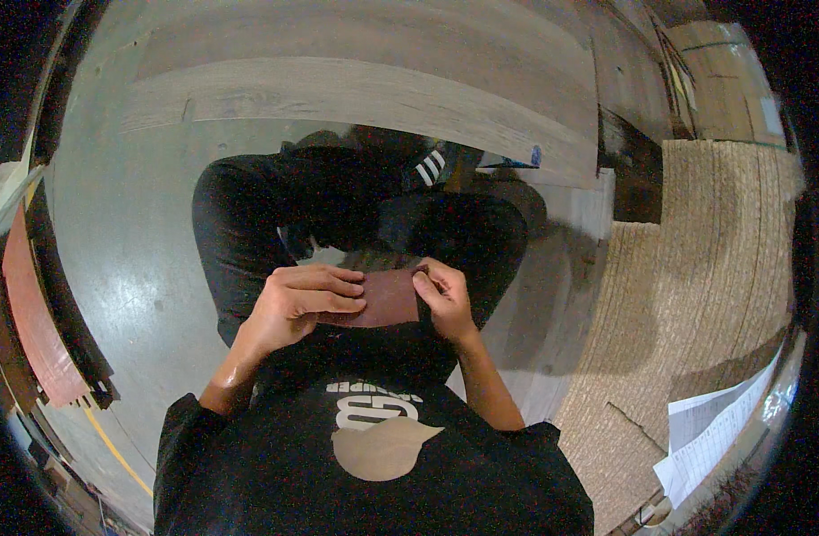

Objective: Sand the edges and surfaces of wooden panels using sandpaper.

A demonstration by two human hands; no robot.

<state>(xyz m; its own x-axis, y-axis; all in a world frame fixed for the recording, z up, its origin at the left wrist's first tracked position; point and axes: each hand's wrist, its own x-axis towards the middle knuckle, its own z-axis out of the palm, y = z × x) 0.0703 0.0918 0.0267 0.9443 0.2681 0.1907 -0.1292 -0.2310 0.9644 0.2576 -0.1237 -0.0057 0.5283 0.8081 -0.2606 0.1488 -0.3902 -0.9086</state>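
A reddish-brown rectangular piece of sandpaper (pixel 391 299), by its look, is stretched between my two hands above my lap. My left hand (pixel 300 302) lies with its fingers across the left part of the piece and grips it; the thumb is hidden. At the opposite end, my right hand (pixel 444 295) pinches the upper right corner between thumb and bent fingers. Both forearms rise from short black sleeves, and my crossed legs (pixel 239 210) in dark trousers are just beyond the piece.
Long grey wood-look planks (pixel 338 85) lie on the floor ahead, with a small blue object (pixel 536 156) at their near edge. Ridged tan stacks (pixel 722 250) and paper sheets (pixel 718 429) are at right. Reddish boards (pixel 38 313) stand at left.
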